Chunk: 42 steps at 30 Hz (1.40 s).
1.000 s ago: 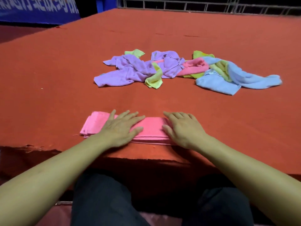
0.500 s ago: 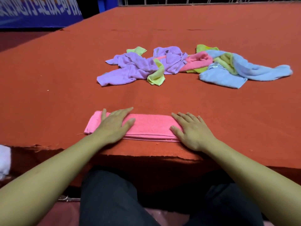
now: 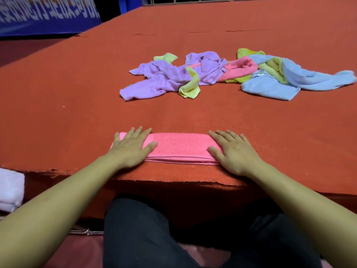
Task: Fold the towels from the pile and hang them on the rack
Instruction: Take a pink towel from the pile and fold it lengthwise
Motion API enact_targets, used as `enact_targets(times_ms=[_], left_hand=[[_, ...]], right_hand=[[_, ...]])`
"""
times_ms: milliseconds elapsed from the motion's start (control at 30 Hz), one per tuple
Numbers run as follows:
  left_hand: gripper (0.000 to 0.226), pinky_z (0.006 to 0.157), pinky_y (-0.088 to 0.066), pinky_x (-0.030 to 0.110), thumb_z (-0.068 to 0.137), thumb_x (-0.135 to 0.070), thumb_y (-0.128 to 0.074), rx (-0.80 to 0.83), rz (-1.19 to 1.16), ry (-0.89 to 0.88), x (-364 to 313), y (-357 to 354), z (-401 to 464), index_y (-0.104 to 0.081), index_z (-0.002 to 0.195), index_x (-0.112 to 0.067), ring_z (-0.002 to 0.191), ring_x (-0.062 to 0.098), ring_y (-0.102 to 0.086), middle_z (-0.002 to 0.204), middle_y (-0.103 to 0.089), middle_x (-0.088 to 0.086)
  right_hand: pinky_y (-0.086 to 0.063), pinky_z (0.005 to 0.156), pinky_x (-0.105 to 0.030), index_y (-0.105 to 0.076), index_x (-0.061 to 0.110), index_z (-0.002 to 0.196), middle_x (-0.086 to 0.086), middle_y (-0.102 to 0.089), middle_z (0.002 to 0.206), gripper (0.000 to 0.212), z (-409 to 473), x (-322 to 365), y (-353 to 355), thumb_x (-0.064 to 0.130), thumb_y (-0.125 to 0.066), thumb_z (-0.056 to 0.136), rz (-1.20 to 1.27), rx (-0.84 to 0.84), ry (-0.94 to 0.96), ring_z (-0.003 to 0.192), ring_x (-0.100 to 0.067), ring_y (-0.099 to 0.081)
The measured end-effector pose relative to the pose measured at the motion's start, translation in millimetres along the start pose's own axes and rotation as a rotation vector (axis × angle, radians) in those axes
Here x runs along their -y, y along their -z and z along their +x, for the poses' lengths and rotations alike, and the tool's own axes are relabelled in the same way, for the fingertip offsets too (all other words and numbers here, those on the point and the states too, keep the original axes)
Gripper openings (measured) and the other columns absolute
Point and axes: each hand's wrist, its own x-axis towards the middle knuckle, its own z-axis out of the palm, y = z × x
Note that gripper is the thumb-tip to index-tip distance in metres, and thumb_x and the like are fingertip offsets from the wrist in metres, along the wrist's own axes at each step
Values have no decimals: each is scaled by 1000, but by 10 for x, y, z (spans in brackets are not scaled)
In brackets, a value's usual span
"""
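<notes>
Left hand point(image 3: 131, 147) and right hand point(image 3: 234, 151) flat on folded pink towel's point(image 3: 181, 147) ends

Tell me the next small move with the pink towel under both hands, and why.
Probably fold it end to end: lift one short end and bring it over to the other. The pink towel lies as a long flat strip near the table edge, with the left hand and right hand pressing flat on its two ends, so the lengthwise fold looks done.

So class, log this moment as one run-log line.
left hand: flat on pink towel | right hand: flat on it | pile: unfolded
</notes>
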Motion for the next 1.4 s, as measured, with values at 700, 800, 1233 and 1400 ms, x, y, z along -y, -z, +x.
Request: enact_targets(times_ms=[700, 800, 1233, 1400], left_hand=[[50, 103, -40, 36, 94, -52, -51, -77, -148, -504, -2191, 203, 532, -50, 134, -23, 122, 28, -53, 132, -58, 8], [45, 94, -41, 34, 93, -49, -57, -144, -197, -490, -2241, 277, 560, -54, 131, -26, 114, 27, -57, 119, -63, 7], [41, 66, -43, 15, 88, -11, -70, -51, -804, -520, -1910, 659, 232, -56, 125, -21, 64, -1, -58, 77, -66, -10], [36, 73, -45, 13, 89, -2, -67, -261, -1071, -456, -1436, 1018, -249, -59, 122, -15, 75, 0, -60, 78, -66, -8]], right_hand=[[-47, 94, -39, -50, 19, 136, 1, -68, 111, 44, -316, -768, 177, 13, -56, 92, 448, -297, -168, 107, -28, -62], [-45, 92, -34, -52, 16, 135, -2, -69, 108, 42, -305, -794, 173, 8, -54, 93, 491, -336, -120, 104, -27, -64], [-53, 87, -27, -42, 15, 140, -6, -58, 126, 44, -83, -458, 474, -1, -47, 99, 1024, -246, 132, 110, -13, -60], [-53, 80, -32, -40, 13, 141, -20, -64, 115, 41, 102, 66, 1024, 3, -46, 102, 1085, -98, 410, 97, -19, -60]])
